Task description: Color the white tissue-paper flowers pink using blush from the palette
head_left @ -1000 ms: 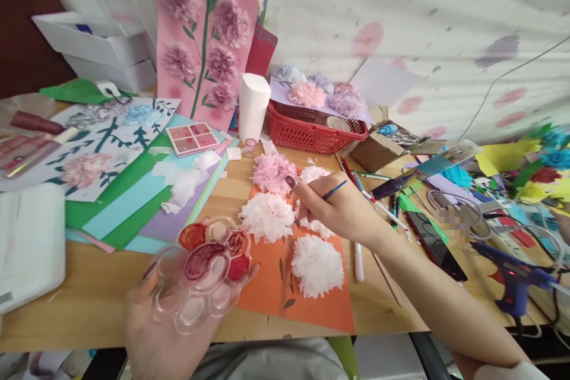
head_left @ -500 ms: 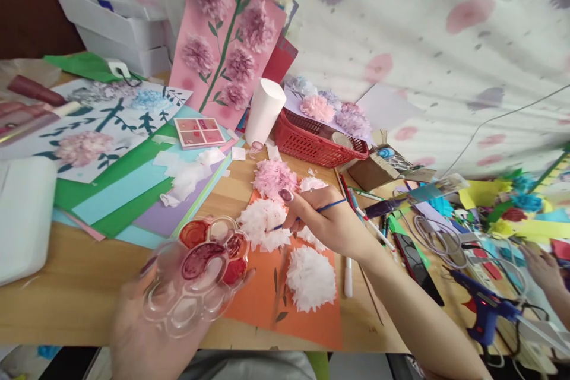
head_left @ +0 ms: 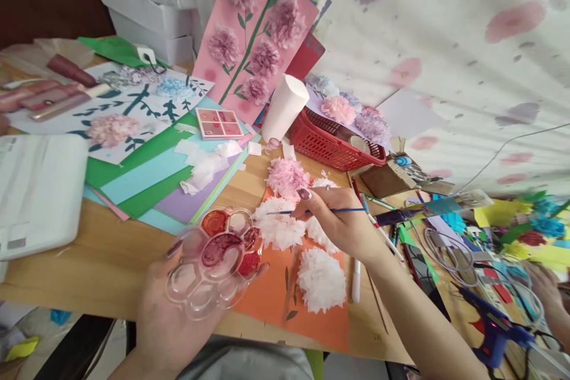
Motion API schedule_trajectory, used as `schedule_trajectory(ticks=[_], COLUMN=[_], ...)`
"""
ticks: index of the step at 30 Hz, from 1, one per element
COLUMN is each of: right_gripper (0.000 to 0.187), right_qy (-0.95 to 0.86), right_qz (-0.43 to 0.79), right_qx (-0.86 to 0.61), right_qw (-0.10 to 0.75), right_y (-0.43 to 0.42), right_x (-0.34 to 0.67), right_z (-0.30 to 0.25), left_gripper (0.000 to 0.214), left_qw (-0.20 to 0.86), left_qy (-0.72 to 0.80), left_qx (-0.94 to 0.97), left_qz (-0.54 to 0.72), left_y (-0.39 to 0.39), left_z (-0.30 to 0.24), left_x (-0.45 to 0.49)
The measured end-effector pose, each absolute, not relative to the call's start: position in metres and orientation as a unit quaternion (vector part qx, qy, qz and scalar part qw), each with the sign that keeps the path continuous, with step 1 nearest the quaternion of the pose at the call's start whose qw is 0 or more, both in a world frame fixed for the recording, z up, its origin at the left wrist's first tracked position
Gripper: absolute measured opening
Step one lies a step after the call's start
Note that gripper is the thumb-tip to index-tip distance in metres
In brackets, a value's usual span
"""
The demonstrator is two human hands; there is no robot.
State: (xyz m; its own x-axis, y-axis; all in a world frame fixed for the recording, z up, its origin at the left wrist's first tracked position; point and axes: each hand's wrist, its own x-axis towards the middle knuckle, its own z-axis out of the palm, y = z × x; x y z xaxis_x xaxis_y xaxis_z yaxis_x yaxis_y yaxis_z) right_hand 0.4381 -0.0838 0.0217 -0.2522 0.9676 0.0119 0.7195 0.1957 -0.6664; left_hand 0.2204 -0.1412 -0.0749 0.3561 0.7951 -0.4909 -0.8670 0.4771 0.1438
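Note:
My left hand [head_left: 171, 320] cradles a clear flower-shaped paint palette [head_left: 214, 258] from below; several wells hold red and pink paint. My right hand [head_left: 341, 222] pinches a thin blue paintbrush [head_left: 320, 211], its tip over a white tissue-paper flower [head_left: 278, 228]. That flower sits on an orange card [head_left: 285, 291] with another white flower [head_left: 320, 270] lower down, a third white one partly hidden under my right hand, and a pink flower [head_left: 286, 177] at the card's top.
Wooden table [head_left: 89, 261] crowded with coloured paper sheets [head_left: 146, 181], a red basket [head_left: 332, 142], a white paper roll [head_left: 285, 107], a pink flower card [head_left: 258, 35] leaning upright, a white pen [head_left: 356, 279], a blue glue gun [head_left: 494, 326]. Another person's hand [head_left: 545, 285] is at far right.
The view has tilted and shifted. My right hand drew the brush leftward so its tip now lies over the left white flower. The palette stays held in my left hand.

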Motion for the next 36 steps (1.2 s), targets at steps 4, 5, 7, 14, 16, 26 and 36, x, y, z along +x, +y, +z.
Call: schedule_trajectory(ticks=[4, 5, 7, 14, 16, 26, 36], right_gripper=[0.067, 0.067, 0.065, 0.061, 0.058, 0.059, 0.018], right_qy=[-0.716, -0.709, -0.706, -0.690, -0.685, -0.653, -0.665], right_qz=[0.320, 0.315, 0.256, 0.249, 0.229, 0.243, 0.335], right_qx=[-0.585, -0.594, -0.619, -0.640, -0.645, -0.645, -0.593], right_qw=[0.207, 0.209, 0.229, 0.228, 0.251, 0.315, 0.306], right_y=[-0.083, -0.084, -0.085, -0.096, -0.100, -0.137, -0.174], right_x=[0.437, 0.437, 0.437, 0.445, 0.450, 0.468, 0.476], right_z=[0.023, 0.024, 0.025, 0.034, 0.033, 0.010, -0.015], left_gripper=[0.030, 0.031, 0.030, 0.034, 0.032, 0.045, 0.038], left_qw=[0.812, 0.812, 0.812, 0.807, 0.811, 0.808, 0.779], left_qy=[0.270, 0.270, 0.267, 0.293, 0.287, 0.277, 0.362], left_qx=[-0.082, -0.087, -0.091, -0.094, -0.082, -0.056, -0.006], left_qz=[0.510, 0.511, 0.510, 0.503, 0.503, 0.516, 0.512], left_y=[-0.142, -0.142, -0.142, -0.141, -0.141, -0.141, -0.143], left_z=[-0.076, -0.075, -0.074, -0.064, -0.065, -0.069, -0.056], left_x=[0.219, 0.219, 0.219, 0.219, 0.218, 0.220, 0.222])
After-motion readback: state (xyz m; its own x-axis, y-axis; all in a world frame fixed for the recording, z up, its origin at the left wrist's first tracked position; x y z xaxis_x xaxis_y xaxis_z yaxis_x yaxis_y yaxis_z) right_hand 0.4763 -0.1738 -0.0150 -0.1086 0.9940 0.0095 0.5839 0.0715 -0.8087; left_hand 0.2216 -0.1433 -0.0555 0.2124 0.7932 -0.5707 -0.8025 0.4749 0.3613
